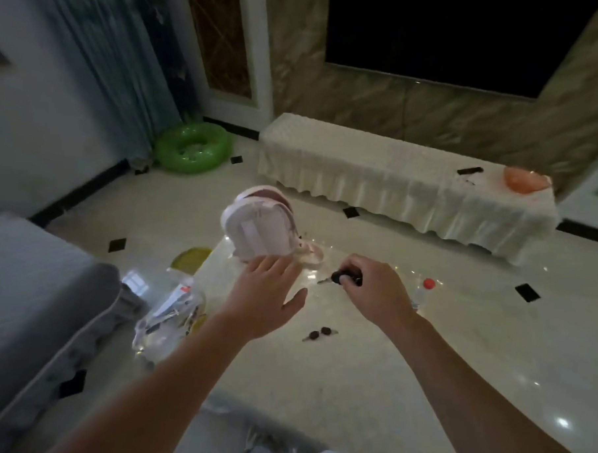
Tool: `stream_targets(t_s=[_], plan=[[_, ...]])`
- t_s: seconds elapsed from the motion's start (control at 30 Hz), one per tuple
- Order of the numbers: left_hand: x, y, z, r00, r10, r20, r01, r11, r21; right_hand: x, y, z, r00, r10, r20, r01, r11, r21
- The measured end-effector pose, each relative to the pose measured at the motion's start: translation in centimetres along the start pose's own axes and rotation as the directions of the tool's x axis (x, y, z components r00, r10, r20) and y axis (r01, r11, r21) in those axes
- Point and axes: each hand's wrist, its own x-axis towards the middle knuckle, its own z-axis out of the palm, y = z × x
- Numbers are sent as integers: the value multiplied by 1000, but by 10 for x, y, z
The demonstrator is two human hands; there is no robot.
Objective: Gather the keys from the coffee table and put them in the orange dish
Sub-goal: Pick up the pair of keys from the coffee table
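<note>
My right hand (pixel 373 287) is closed around a black-headed key (pixel 336 277) whose metal blade sticks out to the left, just above the glass coffee table (pixel 370 366). Two more black-headed keys (pixel 320 334) lie side by side on the table, nearer to me and below my hands. My left hand (pixel 270 293) hovers flat over the table with fingers spread and nothing in it, just in front of the pink fan. The orange dish (pixel 525 179) stands far off, at the right end of the cloth-covered bench.
A pink and white desk fan (pixel 260 224) stands on the table's far left. A clear bottle with a red cap (pixel 428 284) lies to the right. A plastic bag (pixel 170 320) hangs at the table's left edge. A grey sofa (pixel 30 300) is left; a green swim ring (pixel 193 146) lies on the floor.
</note>
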Motion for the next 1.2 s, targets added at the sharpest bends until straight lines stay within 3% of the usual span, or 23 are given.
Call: stream_targets(t_s=[0.43,0.9,1.2], plan=[[58,-67,70,950,245,192,-232,969,-87,23,4,49,932,361,-26,-362,929,-75],[58,-70,187,918,163,362,-109,980,-166,20,92,134,849,522,75,-520,853,-47],[42,-68,313,856,191,480,-110,975,-192,9,185,236,841,540,29,-540,841,1]])
